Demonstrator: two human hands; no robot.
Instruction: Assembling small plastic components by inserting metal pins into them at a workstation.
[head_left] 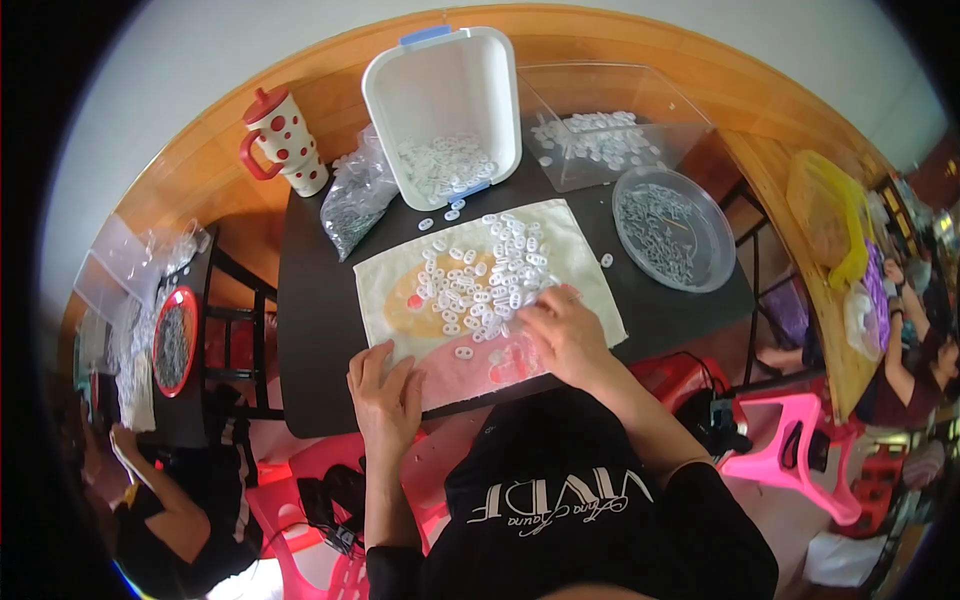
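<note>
A heap of small white oval plastic pieces (478,280), each with two dark holes, lies on a printed cloth (590,270). My right hand (568,338) is at the heap's right edge, its fingertips on or just over the pieces. Its fingers look bent but apart, and whatever lies beneath them is hidden. At the cloth's near left corner rests my left hand (385,395), fingers spread and nothing in them. One loose white piece sits near the front of the cloth, between both hands.
Behind the cloth stands a white bin (440,100) with more pieces, beside a bag of small grey parts (358,195). A spotted tumbler (287,140), a clear box (610,130) and a round tray of metal parts (672,230) surround it. Other people sit both sides.
</note>
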